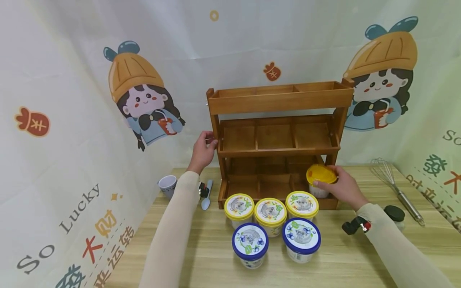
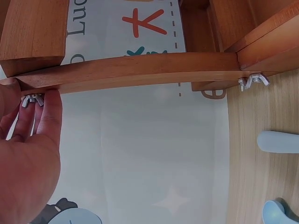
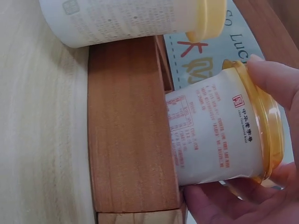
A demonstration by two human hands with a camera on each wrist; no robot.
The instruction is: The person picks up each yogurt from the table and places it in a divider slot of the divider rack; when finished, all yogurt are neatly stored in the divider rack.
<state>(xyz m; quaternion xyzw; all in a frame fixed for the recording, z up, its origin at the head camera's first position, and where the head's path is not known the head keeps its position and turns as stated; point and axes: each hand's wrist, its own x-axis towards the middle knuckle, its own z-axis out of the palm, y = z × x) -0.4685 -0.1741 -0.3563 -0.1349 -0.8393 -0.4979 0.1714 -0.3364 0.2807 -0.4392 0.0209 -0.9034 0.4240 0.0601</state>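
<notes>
A three-tier wooden rack [image 1: 277, 145] stands at the back of the table, its shelves split into compartments. With thumb and fingertips my left hand [image 1: 203, 151] grips the rack's left post [image 2: 140, 74] beside a metal wing nut [image 2: 32, 99]. On the other side, my right hand [image 1: 343, 186] holds a white tub with a yellow see-through lid [image 3: 215, 130] by its lid and side. The tub's base is hidden behind the front board [image 3: 133, 126] of the lowest shelf, in the right compartment.
Before the rack stand three yellow-lidded tubs [image 1: 271, 212] and two blue-lidded tubs [image 1: 301, 237]. A patterned cup [image 1: 167, 185] and light blue spoon [image 1: 206, 196] are on the left. To the right lie a whisk [image 1: 396, 190] and a black-lidded jar [image 1: 394, 215].
</notes>
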